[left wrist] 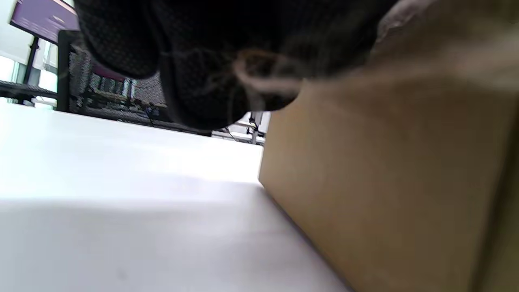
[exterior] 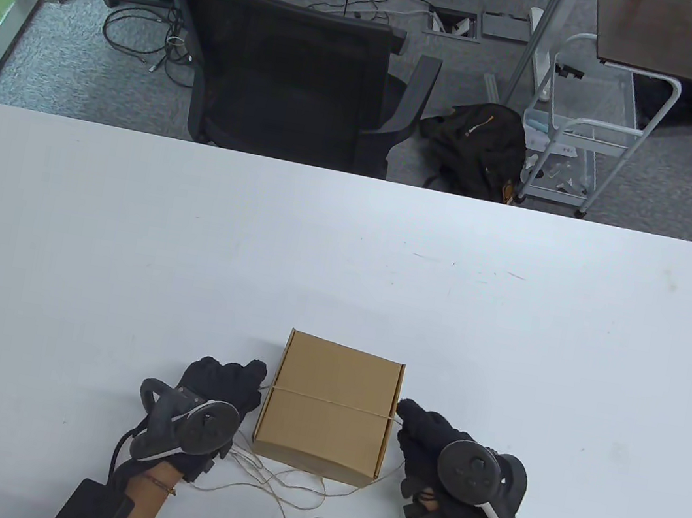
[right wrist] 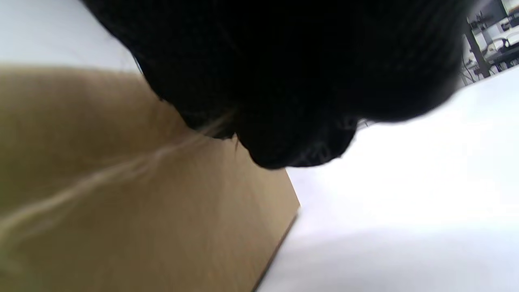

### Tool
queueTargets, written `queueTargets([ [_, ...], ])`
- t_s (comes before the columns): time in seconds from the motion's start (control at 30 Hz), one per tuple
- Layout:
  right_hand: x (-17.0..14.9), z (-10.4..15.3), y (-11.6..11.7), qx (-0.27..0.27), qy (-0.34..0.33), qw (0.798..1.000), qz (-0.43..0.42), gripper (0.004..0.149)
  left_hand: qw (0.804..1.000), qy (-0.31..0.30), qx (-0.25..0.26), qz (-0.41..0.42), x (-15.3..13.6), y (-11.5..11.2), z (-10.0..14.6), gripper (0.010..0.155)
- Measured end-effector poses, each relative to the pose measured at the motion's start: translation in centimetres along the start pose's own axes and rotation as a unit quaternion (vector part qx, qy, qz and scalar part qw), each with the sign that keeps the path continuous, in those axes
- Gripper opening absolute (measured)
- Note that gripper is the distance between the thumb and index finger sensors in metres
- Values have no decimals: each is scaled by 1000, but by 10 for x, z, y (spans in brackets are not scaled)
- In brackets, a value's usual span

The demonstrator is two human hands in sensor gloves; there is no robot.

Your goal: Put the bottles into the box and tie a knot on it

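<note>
A closed brown cardboard box (exterior: 329, 405) stands on the white table (exterior: 344, 272) near its front edge. Thin tan string (exterior: 328, 402) runs taut across the lid from side to side. My left hand (exterior: 232, 386) pinches the string at the box's left edge. My right hand (exterior: 418, 423) pinches the other end at the right edge. Loose string (exterior: 281, 486) lies in loops on the table in front of the box. Close up, the left wrist view shows the box's side (left wrist: 389, 182), and the right wrist view shows the string (right wrist: 121, 170) against the box (right wrist: 162, 227). No bottles are visible.
A black office chair (exterior: 286, 63) stands beyond the table's far edge, with a black bag (exterior: 477, 148) and a white wire cart (exterior: 579, 132) on the floor to the right. Bare white table lies to the left, right and behind the box.
</note>
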State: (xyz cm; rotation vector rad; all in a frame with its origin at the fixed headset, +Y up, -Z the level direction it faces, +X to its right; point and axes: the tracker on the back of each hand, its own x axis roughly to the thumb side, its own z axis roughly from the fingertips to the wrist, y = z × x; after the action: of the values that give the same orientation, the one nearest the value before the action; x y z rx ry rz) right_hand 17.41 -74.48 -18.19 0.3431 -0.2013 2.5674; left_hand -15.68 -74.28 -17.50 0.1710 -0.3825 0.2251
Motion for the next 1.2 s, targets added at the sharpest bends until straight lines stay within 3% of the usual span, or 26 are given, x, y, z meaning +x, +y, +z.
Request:
queueTargets([
  [0.1, 0, -1, 6, 22, -1, 999, 40, 38, 1000, -2, -21, -15, 5, -3, -1, 55],
  [0.33, -10, -3, 21, 79, 1, 996, 33, 38, 994, 36, -89, 59, -4, -18, 3, 47],
  [0.47, -10, -6, 28, 88, -33, 994, 50, 39, 992, 12, -118, 52, -1, -31, 2, 47],
  [0.63, -5, -8, 35, 110, -26, 992, 64, 38, 991, 4, -112, 68, -1, -34, 2, 47],
  [0.8, -2, -4, 28, 87, -49, 993, 57, 39, 993, 2, -81, 82, 1, -23, 5, 47],
  [0.87, -4, -4, 21, 73, -56, 995, 27, 40, 991, 7, -56, 118, 0, -16, 7, 47],
  [0.97, -13, -3, 11, 61, -50, 993, -92, 41, 986, 8, -21, 166, -3, -1, 9, 47],
  [1.1, -15, -1, 0, 35, -44, 976, -210, 42, 973, 17, 24, 228, -3, 15, 10, 47],
  [1.2, -12, 0, -11, -10, -37, 961, -272, 42, 950, 22, 45, 307, -2, 22, 11, 48],
])
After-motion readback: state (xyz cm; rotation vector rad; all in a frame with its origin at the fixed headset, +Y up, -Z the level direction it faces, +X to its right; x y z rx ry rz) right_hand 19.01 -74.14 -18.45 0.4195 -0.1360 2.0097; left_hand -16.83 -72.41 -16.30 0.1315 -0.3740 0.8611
